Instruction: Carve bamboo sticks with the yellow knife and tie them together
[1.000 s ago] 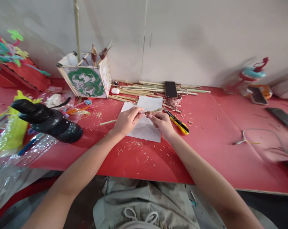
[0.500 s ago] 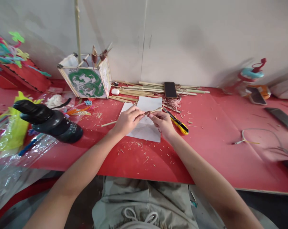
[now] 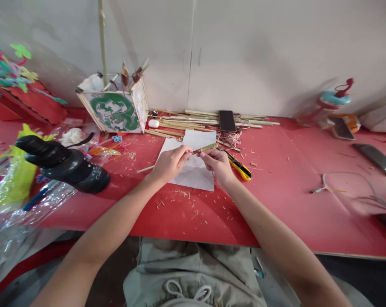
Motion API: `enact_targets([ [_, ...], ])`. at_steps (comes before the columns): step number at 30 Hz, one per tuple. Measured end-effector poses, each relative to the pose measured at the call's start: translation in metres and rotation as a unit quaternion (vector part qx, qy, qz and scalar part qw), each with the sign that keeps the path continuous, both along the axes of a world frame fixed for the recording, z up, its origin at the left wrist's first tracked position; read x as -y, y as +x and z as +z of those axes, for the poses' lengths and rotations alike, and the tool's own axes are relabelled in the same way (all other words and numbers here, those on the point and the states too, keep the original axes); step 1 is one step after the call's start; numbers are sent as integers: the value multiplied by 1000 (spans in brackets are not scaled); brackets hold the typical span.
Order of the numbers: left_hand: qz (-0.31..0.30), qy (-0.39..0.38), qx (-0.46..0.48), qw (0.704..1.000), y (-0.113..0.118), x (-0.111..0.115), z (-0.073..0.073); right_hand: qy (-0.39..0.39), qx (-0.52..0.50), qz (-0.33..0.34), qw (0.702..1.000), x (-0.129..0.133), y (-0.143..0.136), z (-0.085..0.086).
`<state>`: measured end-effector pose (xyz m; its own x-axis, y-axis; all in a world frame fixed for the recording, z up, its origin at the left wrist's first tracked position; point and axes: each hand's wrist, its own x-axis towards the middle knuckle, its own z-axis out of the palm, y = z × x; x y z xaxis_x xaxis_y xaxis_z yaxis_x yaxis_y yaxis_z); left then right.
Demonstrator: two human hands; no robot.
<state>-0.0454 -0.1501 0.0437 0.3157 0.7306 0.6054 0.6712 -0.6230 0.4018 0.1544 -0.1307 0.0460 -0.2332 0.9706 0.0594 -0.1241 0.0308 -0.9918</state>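
Both hands low-centre of frame, over white paper [image 3: 193, 175] on the red table [image 3: 276, 209]. Stick [image 3: 209, 147] held up between them, just above mid-frame height. Long axis runs mostly across the frame, right end slightly higher. Brown wrapping [image 3: 197, 151] sits by the fingertips; greenish end juts out past them, above the right hand, which is the nearer to that end.

Left hand [image 3: 170, 165]: thumb and fingers pinched together at the wrapped end. Right hand [image 3: 219, 165]: thumb and forefinger closed on the stick from below; exact contact too small to tell.

Pale rod [image 3: 145, 169] pokes out left of the left hand. Whether it joins the held piece is hidden.

Yellow cutter [image 3: 242, 168] just right of the right hand, slanting down to the right. Pink string [image 3: 231, 139] above it, phone [image 3: 227, 121] beyond, among thin strips [image 3: 176, 124]. Shavings [image 3: 195, 209] scattered below the paper.
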Motion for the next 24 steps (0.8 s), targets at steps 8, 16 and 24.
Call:
enact_targets([
  [8,-17,47,3,999,1,-3,-2,0,10,-2,1000,-1,0,-5],
  [16,20,83,-8,996,1,-4,-3,3,35,5,999,-1,-1,-5],
  [24,57,100,-17,993,0,-3,-2,1,43,6,999,-1,0,-4],
])
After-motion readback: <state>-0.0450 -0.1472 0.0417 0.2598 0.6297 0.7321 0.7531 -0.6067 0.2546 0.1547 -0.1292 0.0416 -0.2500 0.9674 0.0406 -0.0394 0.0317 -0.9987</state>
